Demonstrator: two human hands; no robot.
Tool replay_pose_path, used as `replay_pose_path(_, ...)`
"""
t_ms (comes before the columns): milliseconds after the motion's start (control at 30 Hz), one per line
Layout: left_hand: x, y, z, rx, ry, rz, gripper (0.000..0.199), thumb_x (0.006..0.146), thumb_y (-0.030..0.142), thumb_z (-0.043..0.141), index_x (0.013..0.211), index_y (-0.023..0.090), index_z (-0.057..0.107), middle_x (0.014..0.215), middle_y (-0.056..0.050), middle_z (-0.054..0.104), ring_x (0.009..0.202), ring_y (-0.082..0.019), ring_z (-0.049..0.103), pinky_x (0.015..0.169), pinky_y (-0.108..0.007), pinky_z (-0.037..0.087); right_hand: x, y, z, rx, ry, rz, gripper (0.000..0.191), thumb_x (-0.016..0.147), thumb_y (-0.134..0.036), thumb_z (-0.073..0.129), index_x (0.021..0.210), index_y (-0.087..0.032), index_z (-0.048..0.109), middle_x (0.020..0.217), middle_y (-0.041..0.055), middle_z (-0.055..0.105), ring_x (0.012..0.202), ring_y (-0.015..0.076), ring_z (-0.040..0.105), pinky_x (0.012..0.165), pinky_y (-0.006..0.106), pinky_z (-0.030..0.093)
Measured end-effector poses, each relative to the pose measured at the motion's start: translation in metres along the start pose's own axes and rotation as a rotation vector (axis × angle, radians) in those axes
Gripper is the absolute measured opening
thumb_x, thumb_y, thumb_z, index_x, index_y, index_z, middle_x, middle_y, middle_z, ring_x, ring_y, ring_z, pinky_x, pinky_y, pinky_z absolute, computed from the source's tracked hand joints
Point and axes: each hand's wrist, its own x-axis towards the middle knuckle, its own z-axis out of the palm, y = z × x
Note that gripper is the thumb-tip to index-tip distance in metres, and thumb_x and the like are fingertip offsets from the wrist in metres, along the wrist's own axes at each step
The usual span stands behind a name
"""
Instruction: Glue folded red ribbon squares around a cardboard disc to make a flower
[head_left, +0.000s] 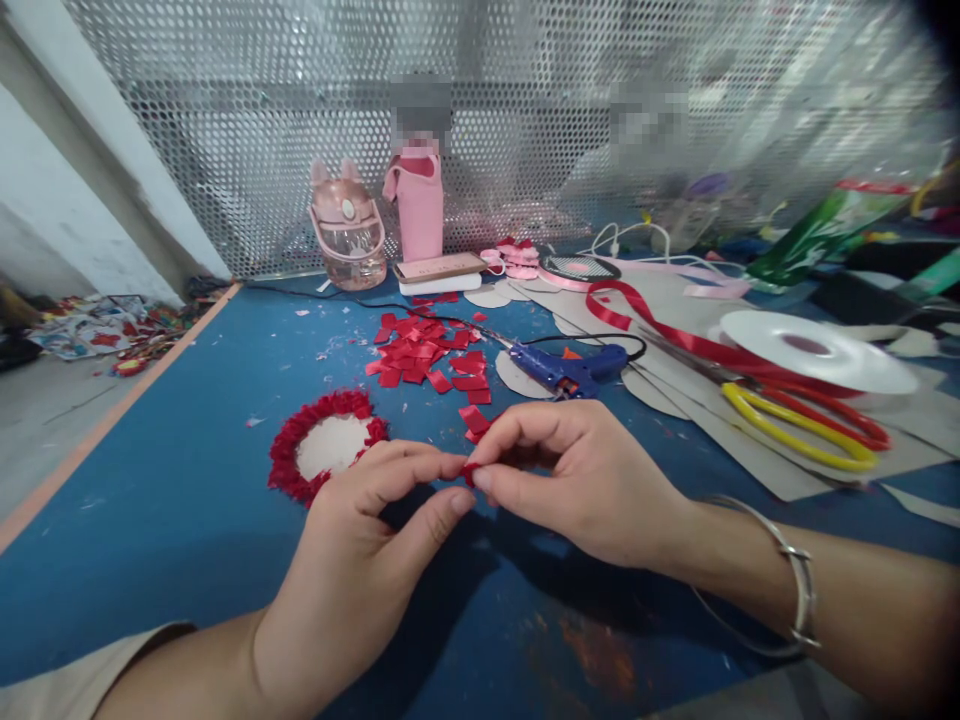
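A small red ribbon piece (470, 474) is pinched between the thumb and forefinger of my right hand (592, 480). My left hand (375, 530) meets it from the other side, its fingertips closed in against the same piece. Just beyond my left hand lies a pale disc (330, 446) edged with a ruffled red border (289, 455), partly hidden by the fingers. Cut red ribbon pieces (416, 345) are scattered further back, a few close to my right fingertips. Behind my right hand rests a blue glue gun (562, 368).
Scissors with yellow and red handles (799, 425), a white spool (817, 352) and red ribbon (675, 335) lie at the right on grey card (765, 465). At the back stand a clear bottle (356, 250), a pink bottle (420, 210) and a phone (440, 266), before a perforated metal panel.
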Motion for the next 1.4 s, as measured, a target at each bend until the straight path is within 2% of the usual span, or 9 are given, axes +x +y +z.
replay_pose_path(200, 0.001, 0.004, 0.001, -0.018, -0.032, -0.079, 0.011, 0.084, 0.024, 0.067, 0.081, 0.027, 0.077, 0.072, 0.006, 0.073, 0.064, -0.007, 0.063, 0.059, -0.012, 0.048, 0.000, 0.001, 0.000, -0.089, -0.029, -0.086, 0.006, 0.078, -0.018, 0.066, 0.076, -0.014, 0.071, 0.066, -0.0007, 0.068, 0.056, 0.0067, 0.058, 0.052, 0.016, 0.046)
replay_pose_path(367, 0.004, 0.007, 0.002, -0.101, -0.025, -0.219, 0.014, 0.082, 0.031, 0.067, 0.072, 0.024, 0.074, 0.064, 0.005, 0.070, 0.058, -0.008, 0.060, 0.055, -0.013, 0.046, -0.003, 0.007, -0.004, -0.318, -0.034, -0.446, 0.032, 0.088, -0.011, 0.057, 0.121, -0.013, 0.059, 0.082, -0.0006, 0.068, 0.070, 0.0074, 0.064, 0.066, 0.017, 0.053)
replay_pose_path(600, 0.002, 0.005, 0.004, -0.237, -0.153, -0.354, 0.023, 0.084, 0.041, 0.064, 0.081, 0.021, 0.075, 0.072, 0.001, 0.069, 0.063, -0.010, 0.053, 0.057, -0.017, 0.045, -0.004, 0.016, -0.003, -0.530, 0.072, -0.761, 0.033, 0.091, -0.005, 0.055, 0.121, -0.018, 0.048, 0.093, 0.0001, 0.068, 0.088, 0.0063, 0.068, 0.085, 0.012, 0.051)
replay_pose_path(833, 0.004, 0.007, 0.003, -0.314, -0.167, -0.475, 0.030, 0.079, 0.049, 0.066, 0.076, 0.019, 0.069, 0.068, 0.001, 0.056, 0.061, -0.011, 0.043, 0.052, -0.019, 0.040, 0.002, 0.014, -0.010, -0.308, 0.175, -0.584, 0.023, 0.097, -0.011, 0.049, 0.118, -0.019, 0.052, 0.094, 0.0004, 0.064, 0.085, 0.0072, 0.064, 0.077, 0.018, 0.054)
replay_pose_path(1033, 0.006, 0.005, 0.003, -0.303, -0.170, -0.475, 0.030, 0.078, 0.048, 0.066, 0.076, 0.018, 0.067, 0.067, 0.001, 0.054, 0.060, -0.011, 0.043, 0.051, -0.019, 0.040, 0.009, 0.004, -0.024, -0.486, 0.181, -0.631, 0.019, 0.090, -0.010, 0.055, 0.107, -0.016, 0.060, 0.093, 0.0016, 0.067, 0.081, 0.0084, 0.064, 0.072, 0.019, 0.054)
replay_pose_path(1133, 0.001, 0.008, 0.006, -0.263, -0.228, -0.401, 0.023, 0.082, 0.040, 0.062, 0.078, 0.018, 0.067, 0.066, 0.001, 0.056, 0.059, -0.010, 0.045, 0.052, -0.019, 0.041, 0.019, -0.006, -0.049, -0.654, 0.156, -0.547, 0.020, 0.087, -0.009, 0.053, 0.102, -0.017, 0.063, 0.089, 0.0014, 0.069, 0.075, 0.0110, 0.064, 0.068, 0.023, 0.053)
replay_pose_path(1233, -0.007, 0.016, 0.005, -0.172, -0.310, -0.161, 0.011, 0.081, 0.022, 0.061, 0.073, 0.019, 0.067, 0.069, 0.000, 0.064, 0.061, -0.010, 0.054, 0.056, -0.018, 0.044, 0.030, -0.008, -0.086, -0.991, -0.050, -0.327, 0.034, 0.079, -0.001, 0.050, 0.102, -0.019, 0.067, 0.096, 0.0042, 0.072, 0.085, 0.0176, 0.068, 0.076, 0.031, 0.053)
replay_pose_path(1300, -0.008, 0.019, -0.003, -0.109, -0.265, -0.032, 0.011, 0.079, 0.017, 0.060, 0.070, 0.020, 0.066, 0.070, 0.000, 0.067, 0.063, -0.010, 0.059, 0.058, -0.018, 0.045, 0.036, -0.003, -0.109, -1.207, -0.172, -0.154, 0.048, 0.073, 0.006, 0.046, 0.104, -0.021, 0.070, 0.111, 0.0080, 0.071, 0.098, 0.0226, 0.068, 0.083, 0.035, 0.052)
replay_pose_path(1400, 0.006, 0.008, -0.033, 0.092, 0.013, -0.053, 0.015, 0.086, 0.029, 0.059, 0.075, 0.022, 0.067, 0.069, 0.001, 0.066, 0.061, -0.013, 0.058, 0.058, -0.021, 0.045, 0.039, 0.014, -0.133, -1.272, -0.182, -0.097, 0.064, 0.071, 0.011, 0.039, 0.116, -0.021, 0.071, 0.124, 0.0131, 0.067, 0.110, 0.0250, 0.065, 0.088, 0.037, 0.051)
